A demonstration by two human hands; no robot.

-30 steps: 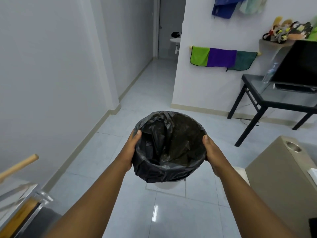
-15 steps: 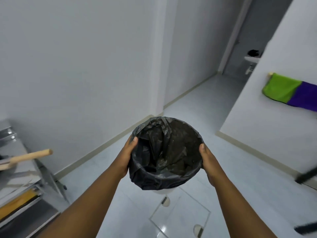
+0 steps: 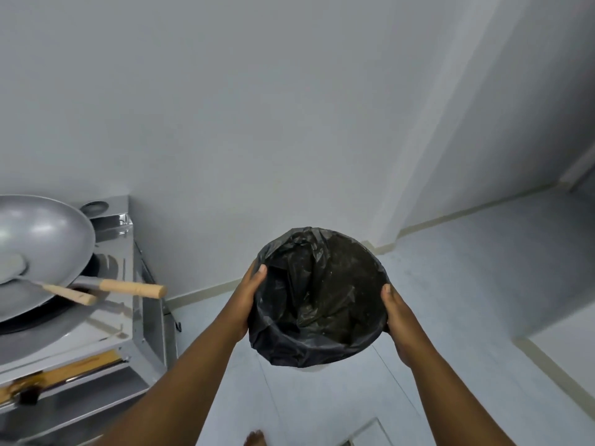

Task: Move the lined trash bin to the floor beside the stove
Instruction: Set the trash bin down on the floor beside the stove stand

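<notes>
I hold a small trash bin (image 3: 317, 297) lined with a black plastic bag, in the air above the pale tiled floor (image 3: 467, 284). My left hand (image 3: 248, 297) grips its left side, thumb over the rim. My right hand (image 3: 397, 317) grips the right side the same way. Only a sliver of the bin's white base shows under the bag. The steel stove (image 3: 128, 317) stands at the left, its right edge about a hand's width from my left forearm.
A large grey wok (image 3: 42, 246) sits on the stove, with two wooden handles (image 3: 132, 288) sticking out to the right. A grey wall with a beige skirting runs behind the bin. A bare toe (image 3: 256, 438) shows at the bottom edge.
The view has swung left: the hallway and coloured cloths have gone out of sight, and the stove with the wok has come fully into view. Both hands still grip the bin the same way.
</notes>
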